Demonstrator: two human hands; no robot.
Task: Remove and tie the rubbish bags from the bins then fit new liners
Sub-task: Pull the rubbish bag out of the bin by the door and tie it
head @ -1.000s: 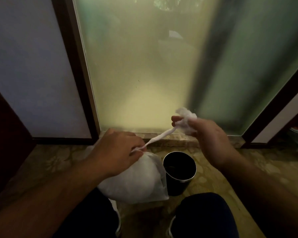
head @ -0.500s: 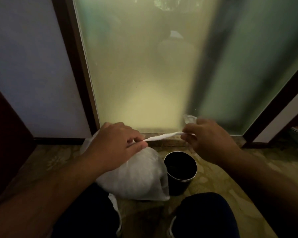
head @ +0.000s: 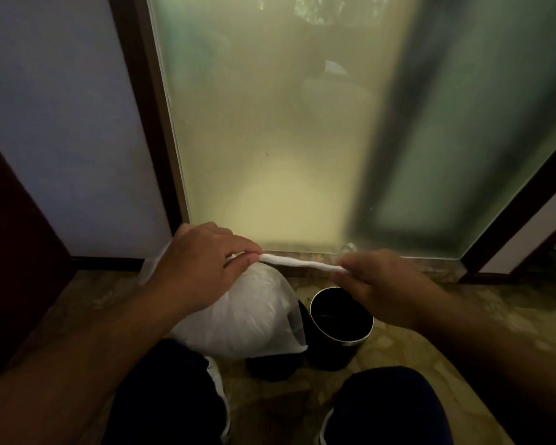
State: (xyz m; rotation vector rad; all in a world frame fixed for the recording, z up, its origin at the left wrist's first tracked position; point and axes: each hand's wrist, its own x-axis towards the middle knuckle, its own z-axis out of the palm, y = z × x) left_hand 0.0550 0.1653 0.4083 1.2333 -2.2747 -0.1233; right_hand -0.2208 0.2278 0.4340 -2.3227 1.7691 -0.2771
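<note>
A full white rubbish bag (head: pixel 247 316) hangs just above the floor in front of my knees. Its neck is twisted into a thin white rope (head: pixel 299 270) stretched almost level between my hands. My left hand (head: pixel 203 261) pinches the rope where it meets the bag. My right hand (head: pixel 379 281) grips the far end of the rope, above the bin. The small round black bin (head: pixel 341 326) stands on the floor right of the bag, its inside dark with no liner visible.
A frosted glass door (head: pixel 286 139) with a dark frame rises straight ahead, behind a stone threshold (head: pixel 302 256). A pale wall (head: pixel 61 139) is on the left. My knees in dark trousers (head: pixel 389 409) fill the bottom. The floor is patterned tile.
My right hand has come down from above, drawing the twisted neck from an upward slant to nearly level. The loose bag end it held is now hidden in the fist.
</note>
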